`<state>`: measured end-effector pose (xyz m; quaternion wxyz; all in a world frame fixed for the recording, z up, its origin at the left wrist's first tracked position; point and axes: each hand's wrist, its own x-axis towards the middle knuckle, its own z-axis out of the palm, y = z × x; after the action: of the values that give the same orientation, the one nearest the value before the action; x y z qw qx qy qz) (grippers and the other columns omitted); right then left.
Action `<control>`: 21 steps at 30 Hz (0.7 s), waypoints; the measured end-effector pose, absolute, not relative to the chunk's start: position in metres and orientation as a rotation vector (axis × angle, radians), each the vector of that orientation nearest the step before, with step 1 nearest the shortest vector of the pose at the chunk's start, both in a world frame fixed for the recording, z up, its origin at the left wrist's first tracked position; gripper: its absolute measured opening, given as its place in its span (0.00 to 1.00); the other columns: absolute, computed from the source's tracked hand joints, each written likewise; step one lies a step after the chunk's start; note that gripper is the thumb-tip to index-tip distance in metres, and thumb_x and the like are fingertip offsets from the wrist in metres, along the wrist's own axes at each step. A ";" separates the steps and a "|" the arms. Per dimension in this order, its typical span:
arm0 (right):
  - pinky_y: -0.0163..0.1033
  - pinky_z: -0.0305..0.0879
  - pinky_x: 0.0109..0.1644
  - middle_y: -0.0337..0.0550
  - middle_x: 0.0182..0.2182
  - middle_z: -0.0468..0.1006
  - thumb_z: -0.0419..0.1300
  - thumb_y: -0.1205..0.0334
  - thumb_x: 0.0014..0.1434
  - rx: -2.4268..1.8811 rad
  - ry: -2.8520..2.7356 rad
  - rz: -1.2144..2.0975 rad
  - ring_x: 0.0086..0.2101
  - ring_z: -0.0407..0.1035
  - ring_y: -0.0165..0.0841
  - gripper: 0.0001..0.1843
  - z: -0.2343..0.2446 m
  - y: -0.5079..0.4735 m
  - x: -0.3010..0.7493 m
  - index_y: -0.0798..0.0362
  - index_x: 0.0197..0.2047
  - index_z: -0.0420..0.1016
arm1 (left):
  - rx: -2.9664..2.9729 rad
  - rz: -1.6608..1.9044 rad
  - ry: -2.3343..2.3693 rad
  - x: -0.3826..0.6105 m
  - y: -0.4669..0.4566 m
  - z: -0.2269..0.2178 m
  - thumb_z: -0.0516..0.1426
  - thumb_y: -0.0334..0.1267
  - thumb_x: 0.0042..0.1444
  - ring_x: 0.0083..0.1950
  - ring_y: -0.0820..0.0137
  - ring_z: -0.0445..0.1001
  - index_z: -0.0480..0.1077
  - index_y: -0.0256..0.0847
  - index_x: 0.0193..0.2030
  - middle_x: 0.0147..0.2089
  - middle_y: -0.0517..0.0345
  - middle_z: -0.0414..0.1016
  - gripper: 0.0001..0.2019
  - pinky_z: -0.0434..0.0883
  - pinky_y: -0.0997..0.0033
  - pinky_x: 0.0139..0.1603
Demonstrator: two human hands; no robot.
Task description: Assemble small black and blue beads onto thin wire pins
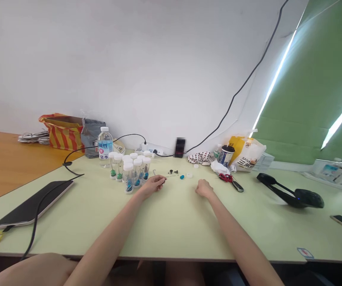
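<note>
A: What is held?
B: A small dark piece [164,180], mostly covered, detail too small to tell.
A: What lies loose?
B: A blue piece [182,177], rounded, apart from small black parts [171,171]; all nearer the table's [173,230] far edge, black parts farther left.

Here I am at a plain desk [173,234], likely an office: power strip [148,149], cabled flat device [37,201], green window blind [316,95].
</note>
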<state>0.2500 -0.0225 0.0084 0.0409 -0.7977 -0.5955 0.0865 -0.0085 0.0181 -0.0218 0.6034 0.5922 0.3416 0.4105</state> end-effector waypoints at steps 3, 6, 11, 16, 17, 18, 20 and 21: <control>0.45 0.60 0.42 0.53 0.48 0.64 0.55 0.70 0.50 -2.442 -1.867 0.272 0.49 0.58 0.43 0.10 0.006 -0.025 0.243 0.56 0.38 0.70 | 1.424 0.945 0.789 -0.009 0.016 -0.021 0.61 0.47 0.42 0.23 0.80 0.59 0.69 0.35 0.38 0.24 0.61 0.61 0.20 0.54 0.78 0.23; 0.47 0.58 0.43 0.55 0.48 0.61 0.53 0.71 0.51 -2.396 -1.904 0.221 0.50 0.55 0.45 0.09 0.003 -0.028 0.239 0.58 0.37 0.70 | 1.455 0.941 0.797 -0.008 0.014 -0.019 0.62 0.47 0.41 0.22 0.80 0.58 0.68 0.35 0.37 0.24 0.62 0.60 0.20 0.54 0.78 0.22; 0.38 0.58 0.40 0.52 0.41 0.64 0.51 0.74 0.51 -1.984 -1.977 0.254 0.40 0.62 0.37 0.08 0.005 -0.025 0.229 0.58 0.35 0.67 | 1.483 0.910 0.802 -0.008 0.010 -0.016 0.62 0.45 0.40 0.22 0.80 0.59 0.67 0.37 0.36 0.26 0.62 0.62 0.18 0.54 0.78 0.22; 0.36 0.58 0.42 0.43 0.33 0.64 0.51 0.73 0.53 -1.474 -2.148 0.374 0.35 0.62 0.31 0.05 0.016 -0.016 0.202 0.56 0.29 0.65 | 1.505 0.933 0.776 -0.006 0.011 -0.017 0.63 0.42 0.38 0.22 0.82 0.60 0.66 0.37 0.34 0.30 0.61 0.63 0.17 0.55 0.79 0.21; 0.36 0.58 0.42 0.43 0.34 0.63 0.51 0.73 0.53 -1.428 -2.155 0.385 0.35 0.62 0.30 0.05 0.018 -0.014 0.195 0.55 0.29 0.65 | 1.507 0.934 0.767 -0.006 0.011 -0.018 0.64 0.42 0.38 0.22 0.82 0.60 0.66 0.37 0.34 0.30 0.61 0.63 0.17 0.55 0.79 0.21; 0.37 0.58 0.43 0.42 0.34 0.62 0.51 0.73 0.53 -1.385 -2.163 0.391 0.35 0.62 0.30 0.05 0.019 -0.012 0.190 0.55 0.29 0.65 | 1.508 0.933 0.760 -0.006 0.011 -0.019 0.64 0.42 0.38 0.22 0.82 0.60 0.66 0.37 0.33 0.30 0.61 0.63 0.17 0.55 0.79 0.21; 0.37 0.59 0.44 0.42 0.35 0.60 0.51 0.74 0.53 -1.306 -2.173 0.393 0.35 0.62 0.29 0.06 0.019 -0.010 0.181 0.55 0.29 0.65 | 1.503 0.932 0.753 -0.006 0.012 -0.019 0.64 0.42 0.37 0.22 0.81 0.60 0.66 0.37 0.33 0.30 0.61 0.63 0.17 0.55 0.79 0.22; 0.37 0.59 0.45 0.42 0.36 0.60 0.51 0.74 0.53 -1.277 -2.172 0.389 0.36 0.62 0.29 0.06 0.018 -0.009 0.179 0.55 0.29 0.65 | 1.502 0.931 0.753 -0.006 0.012 -0.020 0.64 0.42 0.37 0.23 0.81 0.60 0.66 0.37 0.33 0.30 0.61 0.63 0.18 0.56 0.79 0.22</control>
<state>0.1786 -0.0089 0.0181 0.2917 -0.4790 -0.8149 0.1460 -0.0056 0.0117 -0.0197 0.5731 0.6408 0.3213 0.3972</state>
